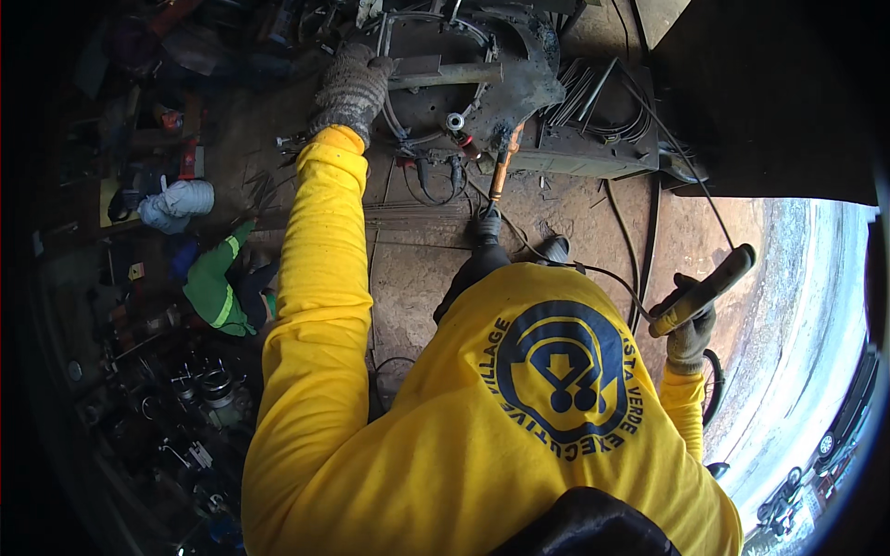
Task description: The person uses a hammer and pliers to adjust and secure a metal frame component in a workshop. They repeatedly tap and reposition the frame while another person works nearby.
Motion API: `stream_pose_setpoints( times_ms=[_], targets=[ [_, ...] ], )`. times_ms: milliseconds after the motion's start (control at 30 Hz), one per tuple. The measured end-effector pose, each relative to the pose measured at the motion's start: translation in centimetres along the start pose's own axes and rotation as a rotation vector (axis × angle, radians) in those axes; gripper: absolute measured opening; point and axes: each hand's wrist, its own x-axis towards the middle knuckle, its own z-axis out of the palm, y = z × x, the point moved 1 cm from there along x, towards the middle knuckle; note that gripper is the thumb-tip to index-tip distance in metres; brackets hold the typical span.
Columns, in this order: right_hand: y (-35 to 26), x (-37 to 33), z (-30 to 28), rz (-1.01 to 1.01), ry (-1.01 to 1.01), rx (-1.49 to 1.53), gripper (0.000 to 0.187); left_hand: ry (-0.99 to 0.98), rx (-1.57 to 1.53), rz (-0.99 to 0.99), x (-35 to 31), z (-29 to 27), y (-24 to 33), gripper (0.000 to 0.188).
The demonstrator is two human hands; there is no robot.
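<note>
My left hand (350,91), in a grey knit glove, is closed at the left end of a flat metal bar (454,74). The bar lies across a round frame of bent rod (394,116) on a dark steel work surface (533,88). Off to the right, my right hand (688,334), also gloved, grips a yellow-and-black welding electrode holder (702,293). A long thin welding rod (688,167) runs from the holder's tip toward the far work surface. From its near end a cable (607,273) trails left past my feet.
An orange tool (503,167) leans at the work surface's near edge, beside a clamp (454,122). Loose rods and coiled wire (603,102) lie right of it. A person in green (218,287) crouches at left among scattered parts. Cables (626,241) cross the floor.
</note>
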Motion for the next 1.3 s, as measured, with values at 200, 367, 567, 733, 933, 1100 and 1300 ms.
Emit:
stream_pose_setpoints(
  times_ms=[200, 367, 567, 733, 933, 1100, 1300],
  targets=[
    [2.0, -2.1, -2.1, 0.098, -0.076, -0.029, 0.076, -0.085, 0.127, 0.026, -0.5, -2.1, 1.6, 0.046],
    [2.8, -2.2, -1.9, 0.186, -0.224, 0.017, 0.059, -0.160, 0.178, -0.003, 1.2, -2.1, -0.6, 0.052],
    [1.2, -2.5, 2.8, 0.151, -0.302, -0.103, 0.056, -0.194, 0.178, -0.002, 1.7, -1.7, -0.3, 0.046],
    [0.0, -3.1, 7.0, 0.207, -0.332, -0.077, 0.055, -0.223, 0.135, -0.075, 0.5, -4.1, 2.2, 0.055],
    [-0.4, -4.9, 11.5, 0.207, -0.312, -0.090, 0.055, -0.144, 0.097, -0.073, -0.1, -2.0, 3.3, 0.047],
    [-1.6, -5.4, 15.0, 0.167, -0.281, -0.136, 0.050, -0.140, 0.045, -0.057, -0.4, -1.7, 3.2, 0.046],
    [-1.7, -5.1, 16.1, 0.311, -0.227, -0.053, 0.051, -0.142, 0.024, -0.041, -0.3, -1.4, 3.0, 0.045]
  ],
)
